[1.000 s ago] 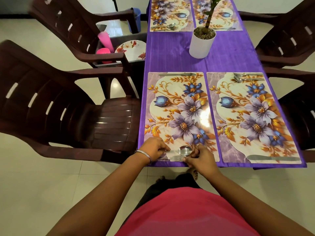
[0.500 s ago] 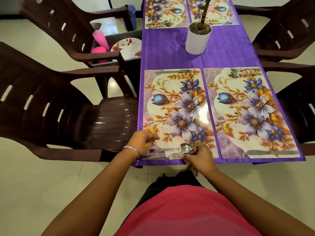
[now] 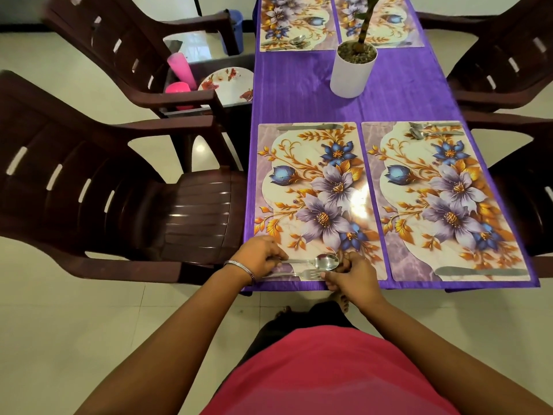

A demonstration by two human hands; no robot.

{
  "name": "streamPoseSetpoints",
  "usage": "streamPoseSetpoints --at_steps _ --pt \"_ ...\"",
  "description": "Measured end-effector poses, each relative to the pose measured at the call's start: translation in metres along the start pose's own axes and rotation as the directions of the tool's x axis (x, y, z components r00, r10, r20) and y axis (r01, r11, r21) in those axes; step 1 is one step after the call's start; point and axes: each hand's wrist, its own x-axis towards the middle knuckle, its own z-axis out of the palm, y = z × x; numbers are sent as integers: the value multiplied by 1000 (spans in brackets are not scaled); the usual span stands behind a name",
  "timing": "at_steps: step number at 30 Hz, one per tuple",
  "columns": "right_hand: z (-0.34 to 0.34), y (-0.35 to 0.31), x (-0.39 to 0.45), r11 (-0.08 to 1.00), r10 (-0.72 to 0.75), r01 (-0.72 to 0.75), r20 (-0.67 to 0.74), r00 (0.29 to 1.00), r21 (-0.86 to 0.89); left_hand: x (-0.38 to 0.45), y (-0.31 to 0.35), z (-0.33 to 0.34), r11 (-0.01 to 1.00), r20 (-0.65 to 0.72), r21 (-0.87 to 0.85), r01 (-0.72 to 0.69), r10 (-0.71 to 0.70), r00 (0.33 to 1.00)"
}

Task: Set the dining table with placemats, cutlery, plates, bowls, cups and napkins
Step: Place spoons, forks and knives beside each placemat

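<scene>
Left hand (image 3: 259, 255) grips steel spoon (image 3: 317, 261) handle; right hand (image 3: 350, 275) pinches fork (image 3: 302, 274) tines; glossy floral placemat (image 3: 314, 187).

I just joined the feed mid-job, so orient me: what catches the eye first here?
The bright floral placemats on the purple tablecloth stand out first. At the near edge, the left hand and right hand are at a spoon and fork. A white plant pot stands mid-table.
</scene>
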Motion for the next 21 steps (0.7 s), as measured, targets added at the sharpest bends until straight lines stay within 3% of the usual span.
streamPoseSetpoints --at_steps 10,17,21 --pt "2 -3 -6 999 41 -42 -29 999 -26 0 -1 4 1000 12 -20 11 -11 1000" --pt "-4 -4 -7 993 -15 7 -67 998 -118 -4 -3 2 997 -82 -82 -2 -4 997" --pt "-10 -5 -11 998 -3 -3 -98 995 -56 -10 -3 1 992 -179 -125 5 -27 983"
